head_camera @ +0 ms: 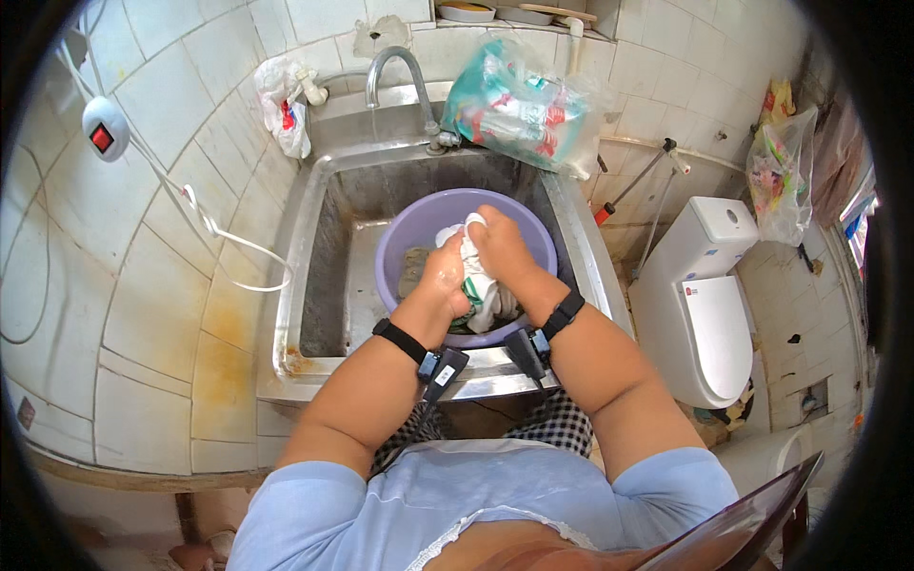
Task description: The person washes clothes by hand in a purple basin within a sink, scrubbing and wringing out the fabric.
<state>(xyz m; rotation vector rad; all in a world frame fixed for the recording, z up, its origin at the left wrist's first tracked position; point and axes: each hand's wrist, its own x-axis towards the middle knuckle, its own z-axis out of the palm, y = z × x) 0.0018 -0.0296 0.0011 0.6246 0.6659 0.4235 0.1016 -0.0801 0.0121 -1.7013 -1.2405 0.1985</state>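
Note:
A round purple plastic basin (394, 243) stands inside a stainless steel sink (335, 285). Over it, my left hand (446, 273) grips a bunched white cloth (480, 285) with green trim. My right hand (503, 241) is closed on the upper part of the same cloth, close beside the left. The lower end of the cloth hangs down into the basin. A brownish-green fabric (414, 270) lies in the basin to the left of my hands. Wetness glistens on my left hand. My hands and the cloth hide much of the basin's inside.
A curved metal faucet (400, 61) rises behind the basin. A plastic bag of packages (528, 107) rests on the sink's back right corner. A white cable (250, 250) with a switch (106, 130) hangs at left. At right stands a white toilet (714, 314).

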